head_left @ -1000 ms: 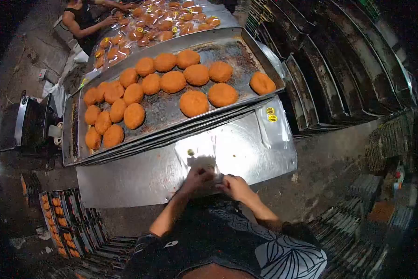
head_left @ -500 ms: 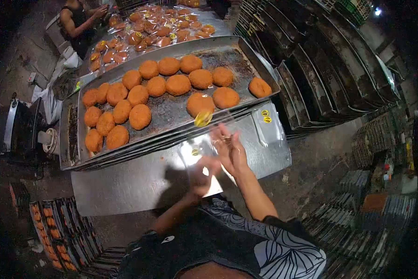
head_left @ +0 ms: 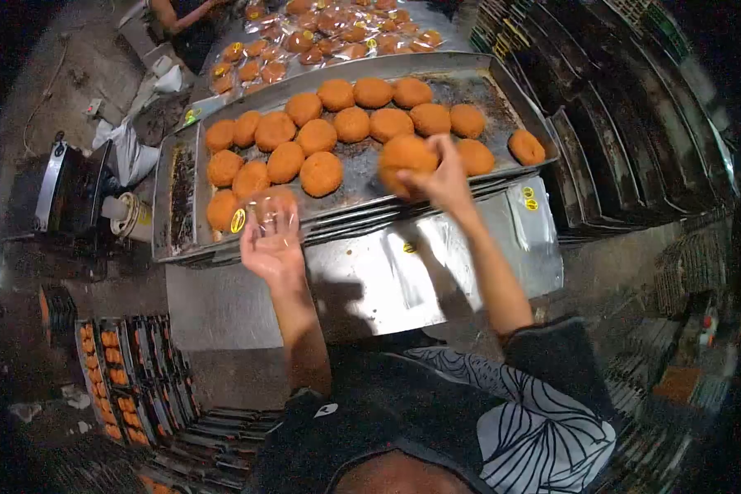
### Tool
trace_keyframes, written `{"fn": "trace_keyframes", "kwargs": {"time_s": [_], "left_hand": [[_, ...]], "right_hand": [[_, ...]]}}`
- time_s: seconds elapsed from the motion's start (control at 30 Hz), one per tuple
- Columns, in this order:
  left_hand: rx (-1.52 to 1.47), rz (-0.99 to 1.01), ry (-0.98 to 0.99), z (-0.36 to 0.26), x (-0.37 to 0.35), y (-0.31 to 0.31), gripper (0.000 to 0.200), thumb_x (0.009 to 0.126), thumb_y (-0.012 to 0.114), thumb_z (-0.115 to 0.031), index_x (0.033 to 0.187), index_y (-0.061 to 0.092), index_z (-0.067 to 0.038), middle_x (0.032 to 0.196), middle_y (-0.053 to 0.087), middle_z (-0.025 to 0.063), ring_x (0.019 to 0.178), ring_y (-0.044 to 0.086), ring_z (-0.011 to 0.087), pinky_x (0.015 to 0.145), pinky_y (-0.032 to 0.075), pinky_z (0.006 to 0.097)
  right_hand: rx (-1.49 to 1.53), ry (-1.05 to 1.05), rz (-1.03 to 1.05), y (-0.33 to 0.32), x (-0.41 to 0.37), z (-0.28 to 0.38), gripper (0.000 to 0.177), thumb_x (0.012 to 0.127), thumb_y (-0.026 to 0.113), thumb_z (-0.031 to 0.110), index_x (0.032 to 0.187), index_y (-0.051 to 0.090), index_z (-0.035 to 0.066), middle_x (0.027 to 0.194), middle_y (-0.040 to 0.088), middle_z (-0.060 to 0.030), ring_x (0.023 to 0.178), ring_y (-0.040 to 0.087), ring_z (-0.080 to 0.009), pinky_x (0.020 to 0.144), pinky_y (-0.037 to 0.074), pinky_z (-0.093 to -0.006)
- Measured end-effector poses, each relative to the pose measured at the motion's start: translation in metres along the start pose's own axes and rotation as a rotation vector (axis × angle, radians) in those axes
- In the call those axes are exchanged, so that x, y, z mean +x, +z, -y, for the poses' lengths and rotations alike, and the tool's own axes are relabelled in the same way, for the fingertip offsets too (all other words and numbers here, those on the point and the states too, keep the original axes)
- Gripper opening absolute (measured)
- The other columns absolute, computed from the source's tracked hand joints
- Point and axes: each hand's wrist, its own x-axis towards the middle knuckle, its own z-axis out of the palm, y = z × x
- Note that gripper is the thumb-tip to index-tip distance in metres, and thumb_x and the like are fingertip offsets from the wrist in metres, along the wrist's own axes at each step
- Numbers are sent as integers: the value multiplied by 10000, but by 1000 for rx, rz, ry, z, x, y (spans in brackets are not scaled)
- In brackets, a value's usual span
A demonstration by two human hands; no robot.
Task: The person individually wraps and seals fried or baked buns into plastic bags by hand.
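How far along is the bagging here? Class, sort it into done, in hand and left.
It looks partway through. Done: wrapped buns lie beyond the tray. In hand: a clear bag with a yellow label at the left hand, and a bun in the right hand. Left: the loose buns on the tray, all apparently unwrapped.

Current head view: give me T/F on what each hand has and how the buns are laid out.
1. The right hand grips a bun. True.
2. The left hand holds a second bun. False: it has a clear bag with a yellow label at its fingers.
3. The buns lying on the tray are all bagged. False: they lie loose.
4. Bagged buns lie beyond the tray's far side. True.
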Motion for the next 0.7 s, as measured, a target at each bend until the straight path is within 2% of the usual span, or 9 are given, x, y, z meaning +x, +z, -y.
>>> {"fn": "trace_keyframes", "kwargs": {"time_s": [0.1,0.23,0.37,0.43,0.47,0.5,0.57,0.63,0.7], "left_hand": [[120,233,109,36,-10,8,485,792,399,-170,1256,275,-107,1197,400,149,1134,365,310,967,250,512],[250,373,-52,64,-45,25,532,801,394,-181,1293,216,-88,1242,360,161,1148,349,319,981,242,465],[252,607,-209,107,-74,7,529,845,346,-298,1293,183,-68,1268,323,133,1157,335,263,991,231,425],[287,296,-369,111,-65,-12,509,847,380,-310,1273,227,-79,1177,401,143,1057,434,229,878,374,330],[9,345,-489,103,-79,24,508,820,449,-299,1243,290,-67,1160,426,116,983,479,204,803,413,318],[20,359,-489,109,-62,-6,508,820,449,-299,1243,290,-67,1160,426,116,983,479,204,803,413,318],[889,740,-330,121,-21,-99,446,804,499,-269,1181,392,-56,1113,465,120,911,508,180,742,436,314],[1702,934,-374,143,-61,-115,377,788,544,-215,1105,464,-26,999,521,147,884,523,203,729,442,316],[1645,1280,7,164,-93,-103,309,725,608,-195,963,531,-14,869,546,163,817,538,251,715,448,333]], "right_hand": [[140,-266,122,31,-29,53,733,495,797,213,1103,423,44,1018,512,-134,981,487,-197,846,384,-308],[393,42,63,33,-62,59,890,501,791,193,1197,271,-3,1097,469,-217,1045,457,-262,887,369,-320],[685,154,-252,53,-67,42,721,638,696,49,1193,237,15,1142,416,-185,1023,459,-208,869,403,-319],[618,189,-158,64,-65,32,689,700,642,72,1236,212,19,1236,331,-193,1032,450,-203,860,395,-306],[168,-128,-179,63,-72,28,534,747,585,115,1212,339,21,1165,448,-153,949,509,-180,813,415,-303],[177,-137,-192,53,-73,19,534,747,585,115,1212,339,21,1165,448,-153,949,509,-180,813,415,-303],[103,-107,71,15,-69,25,298,758,549,124,1039,544,24,925,600,-115,798,581,-171,721,451,-310],[-175,-227,-29,-21,6,27,108,716,526,60,733,617,3,570,564,-111,581,578,-224,568,453,-323],[-142,-444,-234,-17,67,60,147,731,525,73,832,586,-15,696,578,-140,662,579,-238,609,451,-339]]}}
